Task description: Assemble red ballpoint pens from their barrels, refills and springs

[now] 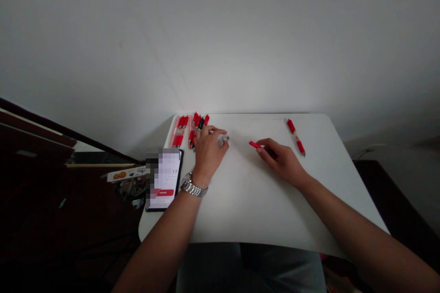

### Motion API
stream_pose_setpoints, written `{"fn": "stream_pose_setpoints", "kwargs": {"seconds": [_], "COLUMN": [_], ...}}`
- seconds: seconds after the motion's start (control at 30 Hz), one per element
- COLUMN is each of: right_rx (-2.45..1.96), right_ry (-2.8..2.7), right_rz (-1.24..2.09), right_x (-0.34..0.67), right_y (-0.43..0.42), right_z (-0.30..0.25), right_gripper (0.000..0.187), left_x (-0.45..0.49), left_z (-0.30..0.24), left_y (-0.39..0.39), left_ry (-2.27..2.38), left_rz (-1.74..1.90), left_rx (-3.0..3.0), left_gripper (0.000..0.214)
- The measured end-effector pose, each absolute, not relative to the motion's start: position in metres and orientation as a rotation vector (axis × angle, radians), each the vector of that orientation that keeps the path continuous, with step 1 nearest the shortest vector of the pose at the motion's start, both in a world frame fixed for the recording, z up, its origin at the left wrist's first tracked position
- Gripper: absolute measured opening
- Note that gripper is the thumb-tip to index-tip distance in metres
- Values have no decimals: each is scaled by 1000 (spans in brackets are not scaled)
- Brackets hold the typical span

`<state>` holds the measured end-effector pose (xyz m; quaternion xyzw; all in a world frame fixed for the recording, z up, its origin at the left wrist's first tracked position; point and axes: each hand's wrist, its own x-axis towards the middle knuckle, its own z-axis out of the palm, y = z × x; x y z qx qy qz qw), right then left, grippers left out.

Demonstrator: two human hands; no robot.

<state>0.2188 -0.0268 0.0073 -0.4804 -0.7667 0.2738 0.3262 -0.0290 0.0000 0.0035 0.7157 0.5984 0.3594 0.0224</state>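
Forearms [332,210] extend over the white worktop [240,210]. Right hand [280,160] grasps a red pen piece [254,144] near the worktop's middle. Left hand [208,150], beside the grouped pens [186,121], is curled around a small greyish part [222,140]; whether gripped cannot be determined.

Probably a room at home: a small white tabletop [233,215] with rounded corners stands against a plain pale wall [240,32], with loose clutter [134,187] in the dim space left of the tabletop.
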Motion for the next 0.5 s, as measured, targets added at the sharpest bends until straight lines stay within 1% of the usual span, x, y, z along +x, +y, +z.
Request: {"fn": "stream_pose_setpoints", "kwargs": {"seconds": [0.33, 0.5], "right_rx": [-1270, -1263], "right_ry": [-2010, -2012], "right_rz": [727, 712], "right_x": [219, 219], "right_y": [-26, -26], "right_z": [7, 7], "right_gripper": [36, 36], "left_x": [-28, -29], "left_z": [10, 11], "left_y": [-6, -7], "left_ry": [1886, 1911], "left_rz": [1101, 1079], "left_rx": [2262, 2283], "left_gripper": [33, 30]}}
